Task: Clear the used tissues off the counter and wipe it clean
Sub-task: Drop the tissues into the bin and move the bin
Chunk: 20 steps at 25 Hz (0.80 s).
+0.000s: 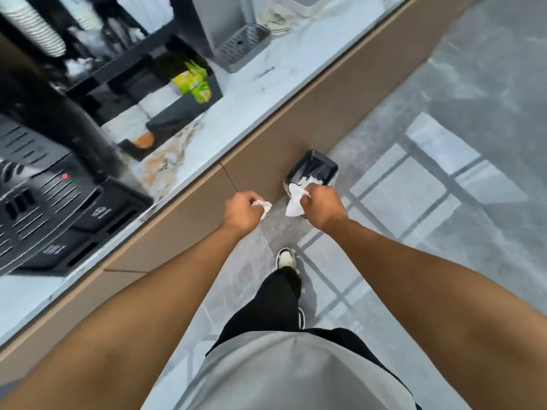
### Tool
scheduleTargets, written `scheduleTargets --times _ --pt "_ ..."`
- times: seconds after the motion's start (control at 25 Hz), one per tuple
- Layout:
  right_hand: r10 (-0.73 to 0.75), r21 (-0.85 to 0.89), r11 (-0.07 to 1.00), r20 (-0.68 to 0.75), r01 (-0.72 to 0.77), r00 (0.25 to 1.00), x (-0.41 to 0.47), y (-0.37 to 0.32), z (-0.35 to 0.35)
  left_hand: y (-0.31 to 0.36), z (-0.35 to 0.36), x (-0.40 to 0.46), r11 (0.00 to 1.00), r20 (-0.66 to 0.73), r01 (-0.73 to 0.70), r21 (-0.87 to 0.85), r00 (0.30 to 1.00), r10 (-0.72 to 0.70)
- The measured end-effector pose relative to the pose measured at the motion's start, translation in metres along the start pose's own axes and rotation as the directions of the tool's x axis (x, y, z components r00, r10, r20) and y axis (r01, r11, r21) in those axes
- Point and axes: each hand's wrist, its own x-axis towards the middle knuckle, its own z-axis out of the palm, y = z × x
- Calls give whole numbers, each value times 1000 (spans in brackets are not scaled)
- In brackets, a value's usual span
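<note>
My left hand (241,210) is closed around a small crumpled white tissue (264,207), held in front of the brown counter face. My right hand (322,202) grips a larger white tissue (294,199) that hangs down just over the near rim of a black-lined bin (313,164) on the floor. More crumpled white tissue (310,181) lies inside the bin. The marble counter (260,84) runs diagonally on the left, with brown and orange stains (161,162) near its edge.
On the counter stand a black coffee machine (44,184), a black organiser rack with green packets (194,81), stacked paper cups (32,28) and a grey drip tray (241,47). My leg and shoe (285,258) are on the grey tiled floor beside the bin.
</note>
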Motion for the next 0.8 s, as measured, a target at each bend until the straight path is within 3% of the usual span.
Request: scheduleTargets --times 0.28,0.6,0.8 --pt "209 119 970 31 -211 977 87 80 -33 68 77 124 986 114 89 -141 991 -73" --pt "331 65 935 187 -348 925 202 121 -54 89 112 214 971 110 208 -115 975 -195" --pt "368 89 908 299 -409 881 267 138 -23 78 141 255 882 108 415 -223 910 -401"
